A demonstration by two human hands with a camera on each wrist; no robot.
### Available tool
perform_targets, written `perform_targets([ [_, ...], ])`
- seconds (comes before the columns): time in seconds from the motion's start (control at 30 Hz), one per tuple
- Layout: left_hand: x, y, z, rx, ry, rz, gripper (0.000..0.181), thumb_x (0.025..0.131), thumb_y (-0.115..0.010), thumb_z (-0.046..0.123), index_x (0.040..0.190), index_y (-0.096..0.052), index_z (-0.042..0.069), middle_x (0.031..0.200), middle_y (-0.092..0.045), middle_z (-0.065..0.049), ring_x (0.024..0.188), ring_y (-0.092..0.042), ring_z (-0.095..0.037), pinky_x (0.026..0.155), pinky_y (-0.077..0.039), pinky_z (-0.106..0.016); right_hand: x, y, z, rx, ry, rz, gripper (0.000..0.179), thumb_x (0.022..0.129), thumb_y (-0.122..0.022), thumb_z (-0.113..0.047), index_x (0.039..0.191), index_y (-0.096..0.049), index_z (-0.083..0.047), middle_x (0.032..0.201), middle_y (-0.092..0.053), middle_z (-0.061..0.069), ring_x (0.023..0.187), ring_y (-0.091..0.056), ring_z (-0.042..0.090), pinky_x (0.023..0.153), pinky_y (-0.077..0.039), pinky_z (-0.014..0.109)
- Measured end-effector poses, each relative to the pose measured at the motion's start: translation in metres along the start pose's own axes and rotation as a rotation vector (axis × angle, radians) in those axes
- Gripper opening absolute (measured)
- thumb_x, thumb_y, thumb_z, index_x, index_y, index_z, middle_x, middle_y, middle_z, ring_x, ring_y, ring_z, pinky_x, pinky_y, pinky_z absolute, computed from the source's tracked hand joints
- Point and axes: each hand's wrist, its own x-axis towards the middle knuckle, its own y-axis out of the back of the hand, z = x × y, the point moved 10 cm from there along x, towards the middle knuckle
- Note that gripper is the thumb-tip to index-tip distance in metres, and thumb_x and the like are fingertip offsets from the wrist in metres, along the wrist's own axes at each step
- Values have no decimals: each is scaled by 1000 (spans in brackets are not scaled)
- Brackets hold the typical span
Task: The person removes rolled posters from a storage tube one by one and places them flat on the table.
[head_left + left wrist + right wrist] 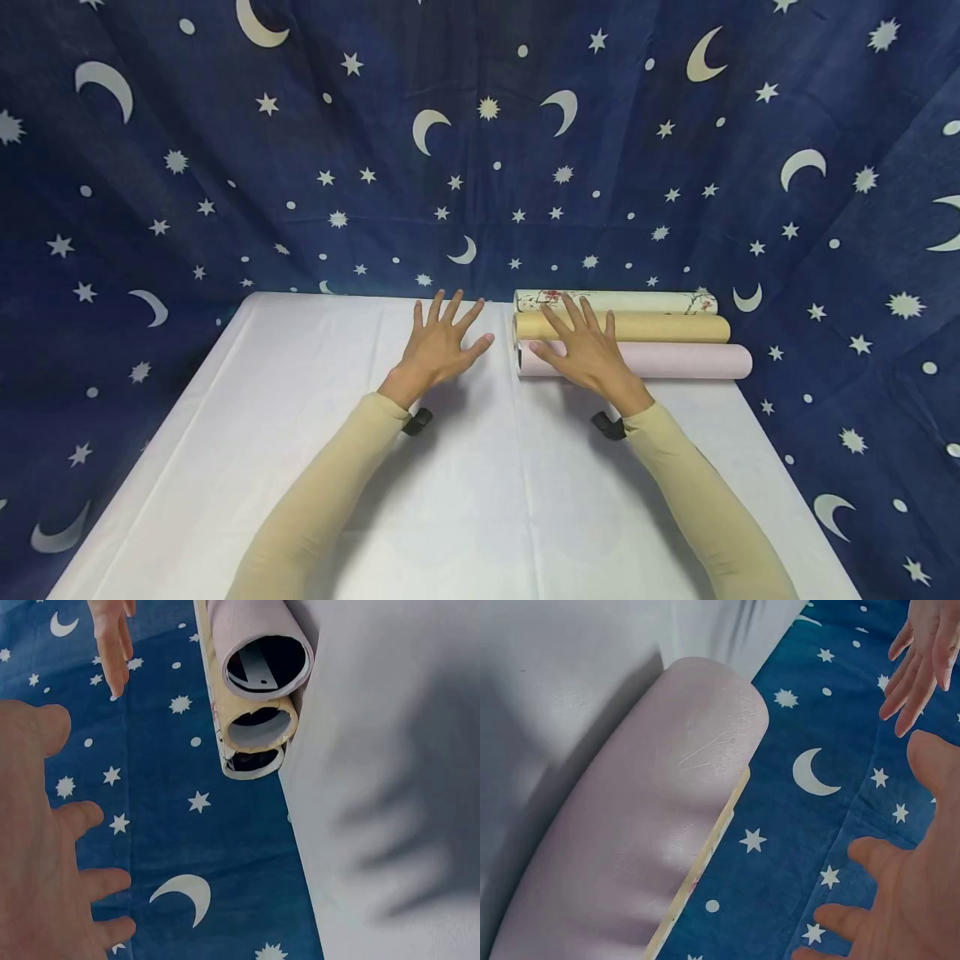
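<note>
Three rolls lie side by side at the back right of the white table. Nearest is a pink roll [690, 361], behind it a yellow roll [675, 328], and at the back a white roll with a red blossom print [637, 302]. In the left wrist view the pink roll [259, 637] shows its hollow end. My right hand [588, 354], fingers spread, hovers above the rolls and overlaps them in the head view. My left hand [435, 350], also spread and holding nothing, is over the table to the left of the rolls. Shadows of both hands fall below them.
A white cloth covers the table [300, 433]. Around its back and sides hangs a dark blue curtain [405, 208] with moons and stars. A black strap piece [417, 422] sits at the left wrist, another black piece [608, 426] at the right.
</note>
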Motion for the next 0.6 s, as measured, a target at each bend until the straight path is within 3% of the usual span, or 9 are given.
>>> perform_targets([
  [0.13,1,-3,7,-8,-7,5,71,95,-28,71,156,-24,35,164,-21,-8,153,-11,-36,118,-12,-66,-4,-1,5,17,-4,-15,77,93,-37,-72,156,-25,-30,166,-12,14,152,-7,43,111,-1,76],
  [0.37,1,-9,14,-4,-22,-12,78,92,-41,70,157,-21,32,165,-20,-8,152,-16,-36,119,-16,-63,-9,-2,12,-2,-5,-8,81,89,-60,-60,155,-29,-25,161,-26,15,147,-21,42,112,-12,74],
  [0.6,3,-13,21,2,-61,25,77,92,-47,65,156,-28,26,163,-27,-8,148,-26,-37,118,-23,-61,-13,-1,20,-9,-2,16,81,87,-66,-54,154,-32,-23,158,-30,15,145,-27,42,112,-16,72],
])
